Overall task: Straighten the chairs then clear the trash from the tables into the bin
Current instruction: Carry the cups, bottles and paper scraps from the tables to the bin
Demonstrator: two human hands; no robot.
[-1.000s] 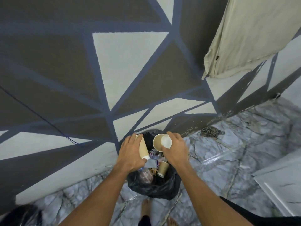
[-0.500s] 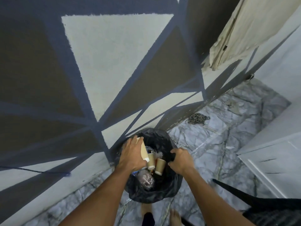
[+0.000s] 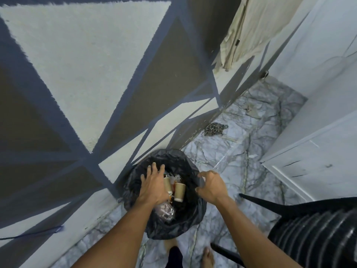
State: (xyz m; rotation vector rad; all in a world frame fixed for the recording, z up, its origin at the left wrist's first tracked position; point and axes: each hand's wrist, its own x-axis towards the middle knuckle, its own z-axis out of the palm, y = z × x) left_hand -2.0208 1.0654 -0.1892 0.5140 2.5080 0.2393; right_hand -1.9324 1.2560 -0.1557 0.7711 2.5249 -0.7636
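The person's bare feet (image 3: 207,257) are standing on the marble floor (image 3: 231,151) just short of the bin (image 3: 170,225), which is sitting against the painted wall (image 3: 87,74). The left hand (image 3: 152,187) is reaching over the bin's mouth with fingers spread wide and holding nothing, lying right beside two paper cups (image 3: 176,190) that are resting on top of the trash along with a crumpled clear wrapper (image 3: 165,210). The right hand (image 3: 211,185) is hovering at the liner's right edge, fingers loosely curled and empty; whether they are touching the plastic, I cannot tell. The load is looking heaped, so pressing it down could be tipping a cup out onto the floor, and tugging the loose liner could be pulling it off the rim. A black chair (image 3: 313,229) is crowding in at the right, where an elbow could be catching it. Farther along the wall a small chain (image 3: 213,128) is lying on the floor
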